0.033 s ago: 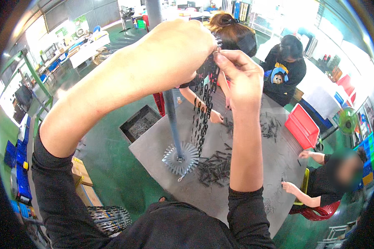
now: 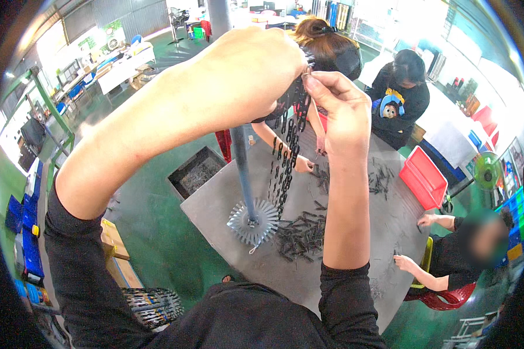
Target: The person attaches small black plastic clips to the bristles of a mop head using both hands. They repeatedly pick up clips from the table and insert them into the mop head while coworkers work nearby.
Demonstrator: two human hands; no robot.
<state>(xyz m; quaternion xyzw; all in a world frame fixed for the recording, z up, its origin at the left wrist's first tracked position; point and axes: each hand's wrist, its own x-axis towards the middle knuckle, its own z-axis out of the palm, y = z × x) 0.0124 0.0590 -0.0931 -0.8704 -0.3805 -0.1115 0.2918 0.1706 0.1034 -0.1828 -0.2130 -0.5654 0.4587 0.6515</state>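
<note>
0 words or numbers readable here!
Scanning the room now: the spines at the far back, too small and washed out; over to the blue bins at left, blurred; the brown boxes, nothing legible; and the red tray, nothing to read there either.
</note>
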